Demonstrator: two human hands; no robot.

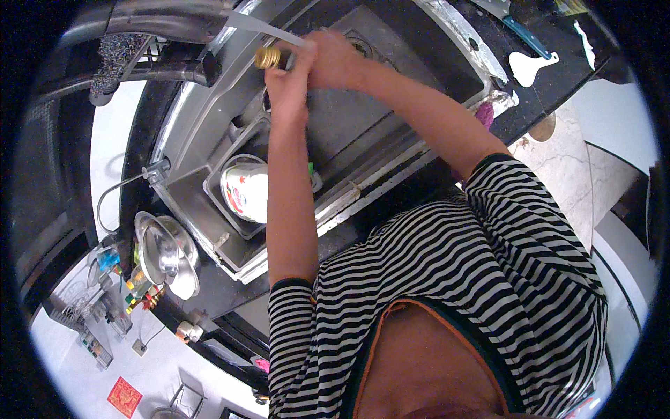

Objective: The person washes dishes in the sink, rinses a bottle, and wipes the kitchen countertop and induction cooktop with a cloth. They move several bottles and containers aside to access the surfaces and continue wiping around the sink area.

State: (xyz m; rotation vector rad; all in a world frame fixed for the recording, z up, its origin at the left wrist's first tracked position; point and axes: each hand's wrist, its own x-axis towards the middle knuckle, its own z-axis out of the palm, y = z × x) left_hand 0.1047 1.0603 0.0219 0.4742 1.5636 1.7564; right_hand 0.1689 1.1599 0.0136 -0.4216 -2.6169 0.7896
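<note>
My left hand (pixel 289 86) is closed around a small dark item with a gold-coloured ribbed end (pixel 268 57), above the sink (pixel 361 99). My right hand (pixel 332 58) presses close against the left, blurred, its fingers mostly hidden. A pale flat strip (pixel 261 27) runs from the upper left down to where the hands meet. Whether it is a utensil or a stream of water, I cannot tell. Below my left forearm, a white plastic tub (pixel 246 191) with red printing lies in a rectangular basin (pixel 209 186) in the sink, partly covered by the arm.
Stacked steel bowls (pixel 157 246) stand left of the sink, near a thin gooseneck tap (pixel 112 194). On the right counter lie a knife with a blue handle (pixel 526 36) and a white scoop-shaped utensil (pixel 528 68). A purple cloth (pixel 484 115) hangs at the counter's edge.
</note>
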